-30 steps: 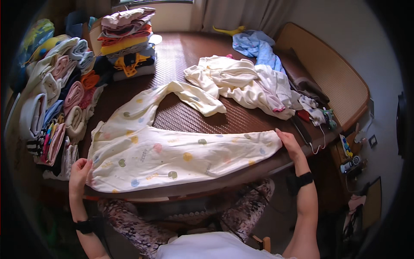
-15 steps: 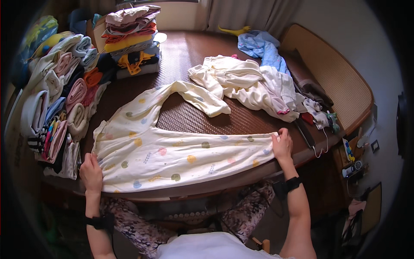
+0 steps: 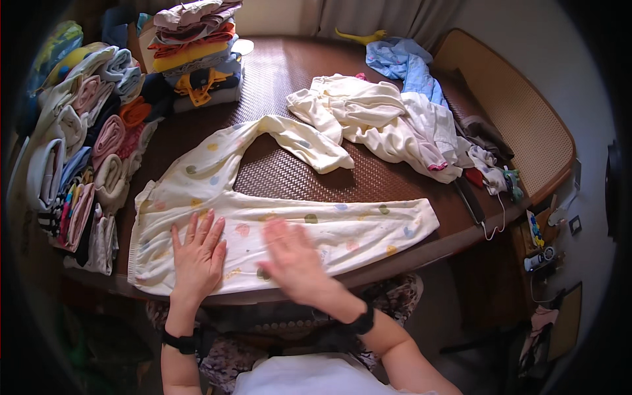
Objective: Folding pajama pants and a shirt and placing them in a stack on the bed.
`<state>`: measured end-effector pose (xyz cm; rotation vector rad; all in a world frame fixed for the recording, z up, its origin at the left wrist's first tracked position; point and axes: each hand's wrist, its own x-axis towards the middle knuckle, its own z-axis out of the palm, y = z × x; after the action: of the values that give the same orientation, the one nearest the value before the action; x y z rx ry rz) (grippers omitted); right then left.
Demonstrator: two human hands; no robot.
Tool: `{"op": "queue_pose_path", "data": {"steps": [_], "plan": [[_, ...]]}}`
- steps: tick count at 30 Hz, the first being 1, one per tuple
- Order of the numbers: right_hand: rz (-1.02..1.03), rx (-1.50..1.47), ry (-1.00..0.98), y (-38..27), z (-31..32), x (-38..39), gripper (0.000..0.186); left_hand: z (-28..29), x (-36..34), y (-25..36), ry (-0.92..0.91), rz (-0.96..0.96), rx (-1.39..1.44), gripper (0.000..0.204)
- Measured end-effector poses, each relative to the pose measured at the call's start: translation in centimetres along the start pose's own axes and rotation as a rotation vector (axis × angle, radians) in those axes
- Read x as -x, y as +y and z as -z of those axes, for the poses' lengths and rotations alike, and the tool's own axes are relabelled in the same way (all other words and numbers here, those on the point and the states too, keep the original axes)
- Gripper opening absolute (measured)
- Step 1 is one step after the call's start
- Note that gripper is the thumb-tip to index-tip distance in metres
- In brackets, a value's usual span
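A pair of cream trousers (image 3: 349,227) with coloured leaf-like and animal-like prints lies spread on the brown woven mat (image 3: 283,174). One leg stretches right along the near edge; the other bends up and away, then to the right. The elastic waist is at the left. My left hand (image 3: 199,253) rests flat on the cloth near the waist, fingers spread. Over the middle of the near leg is my right hand (image 3: 289,253), fingers stretched out and slightly blurred; whether it touches the cloth I cannot tell. Neither hand grips anything.
Rolled and folded clothes (image 3: 99,145) crowd the left side, with a tall folded stack (image 3: 197,56) behind them. A heap of cream clothing (image 3: 368,118) lies at the back right beside a light blue garment (image 3: 411,66). A dark device with a white cable (image 3: 469,203) lies near the right edge.
Both hands have let go of the trousers' ends. My left hand has moved right onto the cloth, my right hand far left to the middle of the near leg.
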<state>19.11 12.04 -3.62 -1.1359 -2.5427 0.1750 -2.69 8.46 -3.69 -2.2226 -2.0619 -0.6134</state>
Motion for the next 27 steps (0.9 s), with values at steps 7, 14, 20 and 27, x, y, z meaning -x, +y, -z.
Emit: {"op": "queue_pose_path", "data": {"steps": [7, 14, 20, 27], "plan": [[-0.396, 0.245, 0.155, 19.1, 5.7, 10.3, 0.068, 0.4, 0.3, 0.0, 0.008, 0.049, -0.035, 0.045], [-0.308, 0.052, 0.204, 9.9, 4.2, 5.5, 0.066, 0.4, 0.4, 0.0, 0.001, 0.068, -0.043, 0.044], [0.169, -0.155, -0.005, -1.7, 0.8, 1.5, 0.067, 0.1, 0.4, -0.1, 0.008, 0.041, -0.02, 0.044], [-0.222, 0.118, 0.056, 13.7, 4.7, 5.9, 0.077, 0.3, 0.3, 0.0, 0.01, 0.052, -0.022, 0.045]]}}
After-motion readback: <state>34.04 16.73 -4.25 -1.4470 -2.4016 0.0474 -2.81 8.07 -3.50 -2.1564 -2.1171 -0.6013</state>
